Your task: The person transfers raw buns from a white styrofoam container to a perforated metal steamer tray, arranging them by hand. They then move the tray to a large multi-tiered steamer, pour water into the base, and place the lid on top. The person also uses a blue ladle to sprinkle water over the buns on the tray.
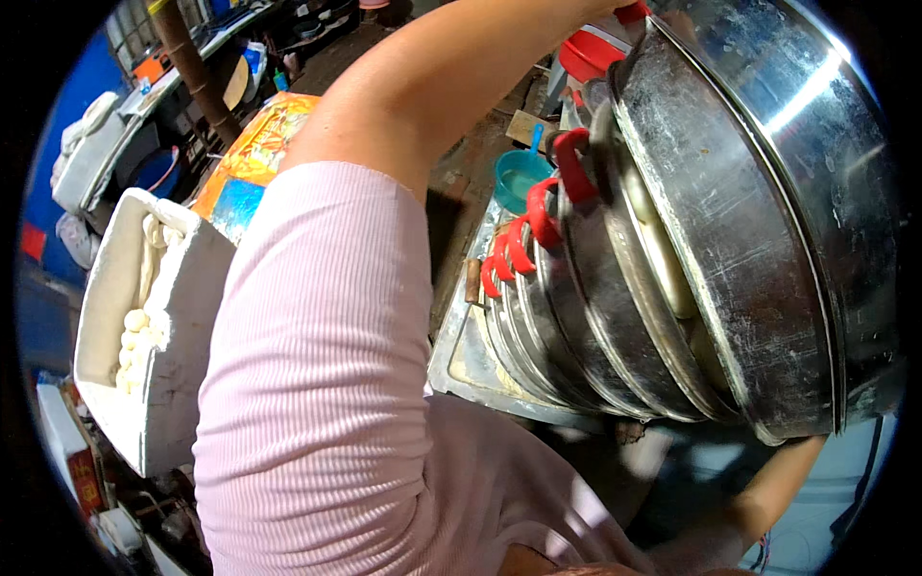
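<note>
My left arm stretches across the view to the top edge, where a sliver of my left hand (pixel 611 4) meets a red-wrapped handle (pixel 634 12) of an upper metal steamer tier (pixel 735 216). Its fingers are mostly cut off. My right forearm passes behind the steamer at lower right, hiding my right hand. A gap separates this tier from the stack of steamer tiers (pixel 612 288) below, and pale dough pieces (pixel 663 252) show inside it. More red-wrapped handles (pixel 544 212) line the stack's side. Another shiny metal piece (pixel 828 165) sits on top.
A white foam box (pixel 191 288) at left holds dough balls (pixel 133 345) and dough strips. Behind it lies an orange printed bag (pixel 281 115). A teal dipper (pixel 520 176) and red basin (pixel 587 54) stand beyond the stack. A metal surface (pixel 461 360) lies beneath the steamers.
</note>
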The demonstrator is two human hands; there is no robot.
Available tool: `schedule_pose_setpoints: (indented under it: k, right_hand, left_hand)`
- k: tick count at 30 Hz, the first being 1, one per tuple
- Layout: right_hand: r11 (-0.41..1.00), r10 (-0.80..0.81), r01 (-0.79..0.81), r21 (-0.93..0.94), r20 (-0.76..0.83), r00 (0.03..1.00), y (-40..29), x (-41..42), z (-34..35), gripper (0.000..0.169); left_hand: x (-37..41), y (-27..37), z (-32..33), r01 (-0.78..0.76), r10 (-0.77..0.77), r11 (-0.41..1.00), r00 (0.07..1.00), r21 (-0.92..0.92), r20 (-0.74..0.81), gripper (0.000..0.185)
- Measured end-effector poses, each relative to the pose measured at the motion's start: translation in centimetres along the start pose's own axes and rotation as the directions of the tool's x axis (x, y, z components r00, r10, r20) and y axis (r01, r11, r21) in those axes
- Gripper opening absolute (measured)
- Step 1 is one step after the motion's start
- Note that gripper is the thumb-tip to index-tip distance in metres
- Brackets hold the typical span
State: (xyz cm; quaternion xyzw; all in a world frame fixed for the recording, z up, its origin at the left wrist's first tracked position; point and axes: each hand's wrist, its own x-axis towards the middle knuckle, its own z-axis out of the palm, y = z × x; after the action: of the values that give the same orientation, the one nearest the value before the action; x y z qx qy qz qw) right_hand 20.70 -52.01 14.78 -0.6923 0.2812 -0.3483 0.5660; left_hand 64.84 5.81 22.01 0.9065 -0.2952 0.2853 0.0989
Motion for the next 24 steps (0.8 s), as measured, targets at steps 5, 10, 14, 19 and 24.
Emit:
schedule_pose_setpoints:
  k: [5, 10, 14, 19, 24]
  right_hand:
    - [0.999, -0.049, 0.049, -0.001, 0.063, 0.997, -5.5, -2.3, 5.7, 0.035]
    - [0.996, -0.091, 0.087, 0.030, 0.190, 0.978, -11.1, -5.5, 16.8, 0.034]
    - [0.992, -0.119, 0.101, 0.072, 0.332, 0.936, -14.4, -8.2, 28.5, 0.034]
    - [0.996, -0.066, 0.025, 0.089, 0.502, 0.862, -14.8, -11.1, 45.2, 0.034]
    - [0.988, 0.008, -0.111, 0.106, 0.689, 0.725, -12.7, -15.2, 63.2, 0.033]
  left_hand:
    - [-1.6, -4.0, 1.1, 0.394, -0.444, 0.191, 0.852, -0.899, 0.278, 0.011]
    - [-5.0, -13.5, -3.4, 0.227, -0.552, -0.152, 0.788, -0.962, 0.273, 0.014]
    - [-8.8, -24.9, -6.8, 0.176, -0.600, -0.074, 0.778, -0.982, 0.185, 0.017]
    - [-18.5, -37.7, -11.7, 0.221, -0.678, -0.077, 0.703, -0.972, 0.213, 0.014]
    - [-32.9, -45.3, -17.4, 0.430, -0.820, 0.152, 0.557, -0.890, 0.129, 0.017]
